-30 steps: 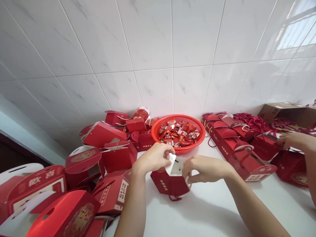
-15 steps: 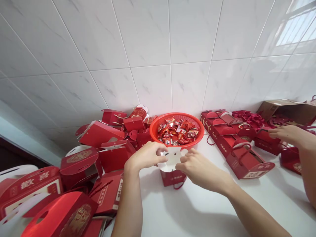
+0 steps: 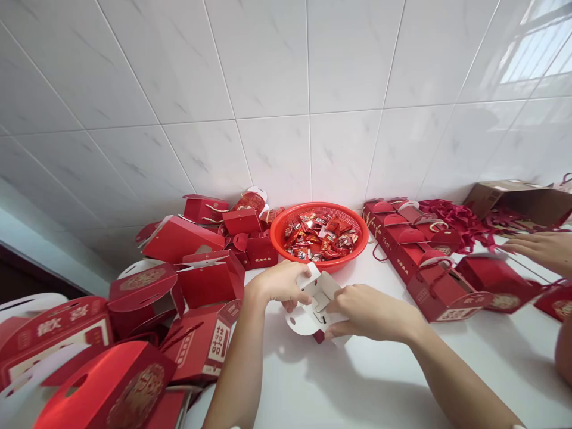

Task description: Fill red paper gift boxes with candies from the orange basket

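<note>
A small red gift box (image 3: 298,323) stands on the white table in front of me, its top flaps spread and its white inside showing. My left hand (image 3: 282,285) grips the left flaps, thumb and fingers bent around the card. On the other side, my right hand (image 3: 364,310) is closed on the right wall, with some fingers hidden by the box. Just behind the box is a red plastic basket (image 3: 276,241) holding many red-wrapped candies (image 3: 326,235).
Red gift boxes (image 3: 143,283) lie piled along my left. To the right stand closed boxes in a row (image 3: 402,256), with dark red ribbons (image 3: 451,220) and a cardboard carton (image 3: 527,199) behind. Another person's hand (image 3: 543,250) reaches in at the right edge. A tiled wall bounds the back.
My hands have spread the box's flaps, and its open top now tips toward me. At the right, the other person's hand has drawn away from a box, which has shifted toward me.
</note>
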